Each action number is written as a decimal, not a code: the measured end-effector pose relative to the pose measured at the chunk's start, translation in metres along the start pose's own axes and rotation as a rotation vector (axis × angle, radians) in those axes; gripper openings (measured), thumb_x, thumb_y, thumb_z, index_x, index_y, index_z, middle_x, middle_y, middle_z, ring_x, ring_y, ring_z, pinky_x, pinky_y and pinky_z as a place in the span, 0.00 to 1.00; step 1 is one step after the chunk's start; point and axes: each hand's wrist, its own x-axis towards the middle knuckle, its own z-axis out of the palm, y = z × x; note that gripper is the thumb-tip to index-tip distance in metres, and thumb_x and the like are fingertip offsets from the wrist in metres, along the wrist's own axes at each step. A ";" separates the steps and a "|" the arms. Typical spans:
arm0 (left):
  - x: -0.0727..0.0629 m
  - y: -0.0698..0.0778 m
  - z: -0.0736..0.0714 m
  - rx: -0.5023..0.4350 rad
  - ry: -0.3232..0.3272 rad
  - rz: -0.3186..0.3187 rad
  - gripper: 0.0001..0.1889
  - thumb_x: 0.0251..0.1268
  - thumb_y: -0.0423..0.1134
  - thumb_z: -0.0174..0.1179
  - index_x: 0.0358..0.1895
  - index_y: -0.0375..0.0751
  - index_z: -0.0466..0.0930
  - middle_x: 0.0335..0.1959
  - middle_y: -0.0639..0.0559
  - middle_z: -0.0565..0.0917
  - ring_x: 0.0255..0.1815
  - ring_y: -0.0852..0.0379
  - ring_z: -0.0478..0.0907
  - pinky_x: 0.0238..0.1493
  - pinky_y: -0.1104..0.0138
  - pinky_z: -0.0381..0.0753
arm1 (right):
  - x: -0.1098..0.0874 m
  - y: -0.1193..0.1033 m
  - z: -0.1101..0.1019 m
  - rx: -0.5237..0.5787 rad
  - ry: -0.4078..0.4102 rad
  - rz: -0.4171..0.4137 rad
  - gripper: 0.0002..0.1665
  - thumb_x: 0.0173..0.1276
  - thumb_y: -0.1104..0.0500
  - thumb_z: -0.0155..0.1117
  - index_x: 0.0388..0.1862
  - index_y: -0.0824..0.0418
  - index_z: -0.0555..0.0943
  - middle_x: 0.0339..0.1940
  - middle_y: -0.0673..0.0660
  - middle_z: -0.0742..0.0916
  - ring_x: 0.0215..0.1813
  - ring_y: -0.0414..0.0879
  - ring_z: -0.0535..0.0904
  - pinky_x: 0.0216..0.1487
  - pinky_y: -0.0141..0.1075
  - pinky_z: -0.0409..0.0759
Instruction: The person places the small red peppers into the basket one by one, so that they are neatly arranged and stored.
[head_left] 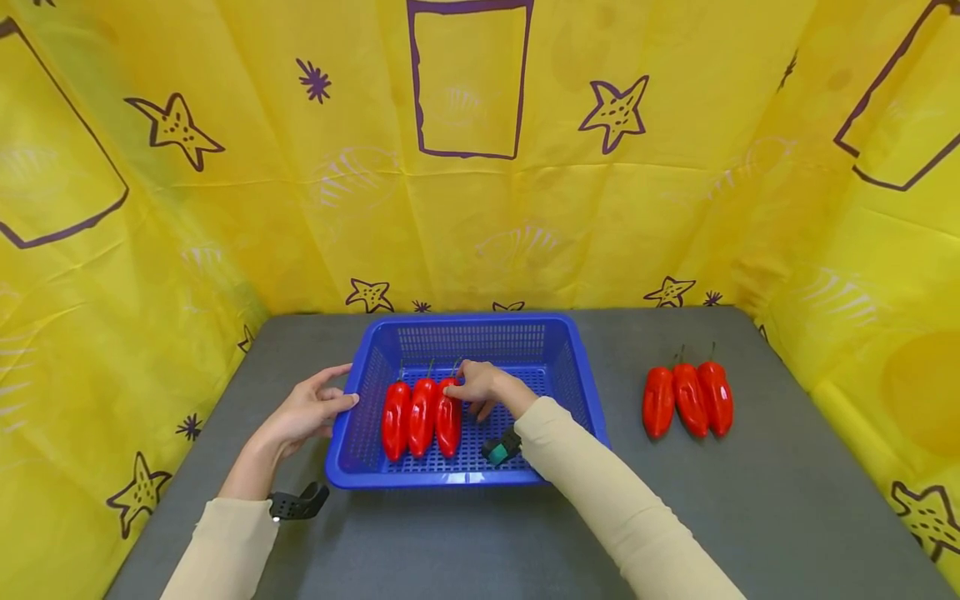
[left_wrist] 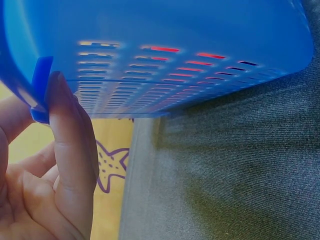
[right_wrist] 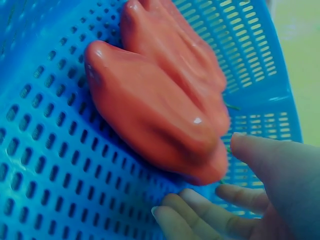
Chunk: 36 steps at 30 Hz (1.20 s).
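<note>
L hand (head_left: 307, 408) holds the blue basket (head_left: 465, 481) by its left rim, btwn thumb & fingers. R hand (head_left: 483, 387) is inside, thumb & fingers loosely parted at the stem end of the rightmost of 3 red peppers (head_left: 422, 417); can't tell if it touches. Those peppers lie side by side in the basket's left half, stems twd far wall. Slotted floor spreads to their right, so R hand has room there, tho its forearm crosses the near-right rim. Basket sits nr the far edge of the grey table (head_left: 765, 467), yellow cloth (head_left: 465, 225) right behind. 3 more peppers (head_left: 690, 402) lie on the table, well apart from the basket's right rim.
</note>
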 end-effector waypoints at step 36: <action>0.000 0.002 0.001 0.003 0.004 0.001 0.39 0.62 0.42 0.59 0.72 0.45 0.46 0.40 0.40 0.81 0.35 0.48 0.83 0.36 0.52 0.83 | -0.050 0.004 -0.050 -0.277 0.294 -0.432 0.21 0.64 0.52 0.61 0.53 0.60 0.75 0.40 0.55 0.85 0.40 0.46 0.82 0.43 0.38 0.80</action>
